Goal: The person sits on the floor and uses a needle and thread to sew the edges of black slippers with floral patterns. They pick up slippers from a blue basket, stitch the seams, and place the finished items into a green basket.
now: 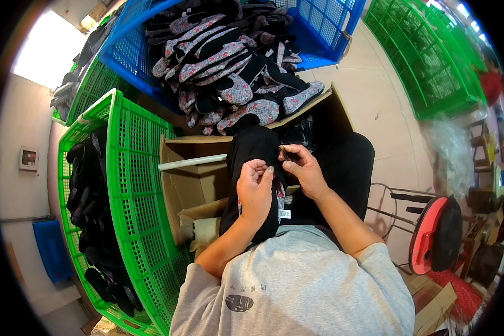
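Shoe [280, 196]: floral, on your black-clad lap [350, 173], under and just right of your left hand, partly hidden by it.
Green crate [143, 224]: left of your left hand, with dark shoes [89, 196] inside.
Blue crate [126, 46]: beyond both your hands, heaped with floral shoes [229, 56].
Far crate [420, 56]: green, well beyond your right hand and to its right.
Carton [172, 199]: left of your left hand and reaching beyond your grip.
Rod [193, 162]: pale, across the carton, left of your left hand.
Left hand [256, 190]: fingers curled, thumb near them; I cannot tell whether they hold anything.
Right hand [302, 168]: thumb and fingertips pinched on the dark piece, near your left hand.
Label [284, 214]: white, between your wrists.
Dark piece [284, 153]: in your right fingertips, too small to make out.
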A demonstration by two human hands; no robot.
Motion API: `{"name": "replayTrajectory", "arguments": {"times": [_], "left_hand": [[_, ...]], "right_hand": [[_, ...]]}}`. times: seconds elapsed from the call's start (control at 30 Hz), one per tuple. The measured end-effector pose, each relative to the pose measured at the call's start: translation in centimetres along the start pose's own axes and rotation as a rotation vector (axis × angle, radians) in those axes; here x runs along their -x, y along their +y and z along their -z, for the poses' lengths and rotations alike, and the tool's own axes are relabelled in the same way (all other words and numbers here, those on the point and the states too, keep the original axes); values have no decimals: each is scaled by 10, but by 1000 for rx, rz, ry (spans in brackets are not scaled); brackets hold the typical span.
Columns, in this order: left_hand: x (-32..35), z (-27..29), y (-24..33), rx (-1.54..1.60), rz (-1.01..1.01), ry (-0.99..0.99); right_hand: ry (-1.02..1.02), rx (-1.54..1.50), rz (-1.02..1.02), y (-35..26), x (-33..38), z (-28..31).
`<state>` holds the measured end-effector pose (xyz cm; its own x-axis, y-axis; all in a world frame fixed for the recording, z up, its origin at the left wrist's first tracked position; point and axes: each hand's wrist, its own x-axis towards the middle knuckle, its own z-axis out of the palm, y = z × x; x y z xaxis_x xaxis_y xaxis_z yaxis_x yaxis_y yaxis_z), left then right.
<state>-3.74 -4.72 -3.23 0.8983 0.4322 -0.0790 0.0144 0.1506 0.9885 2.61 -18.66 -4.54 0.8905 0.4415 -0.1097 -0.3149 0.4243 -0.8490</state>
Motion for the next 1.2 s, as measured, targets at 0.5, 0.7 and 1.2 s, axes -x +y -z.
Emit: {"name": "replayTrajectory", "arguments": {"times": [0.5, 0.7, 1.2], "left_hand": [[-55, 24, 49, -746, -601, -249], [-71, 29, 51, -632, -431, -409], [-85, 22, 67, -725, -321, -544]], "right_hand": [[-29, -18, -35, 1, 2, 4], [-2, 246, -54, -15, 6, -1], [-59, 669, 54, -31, 3, -13]]}}
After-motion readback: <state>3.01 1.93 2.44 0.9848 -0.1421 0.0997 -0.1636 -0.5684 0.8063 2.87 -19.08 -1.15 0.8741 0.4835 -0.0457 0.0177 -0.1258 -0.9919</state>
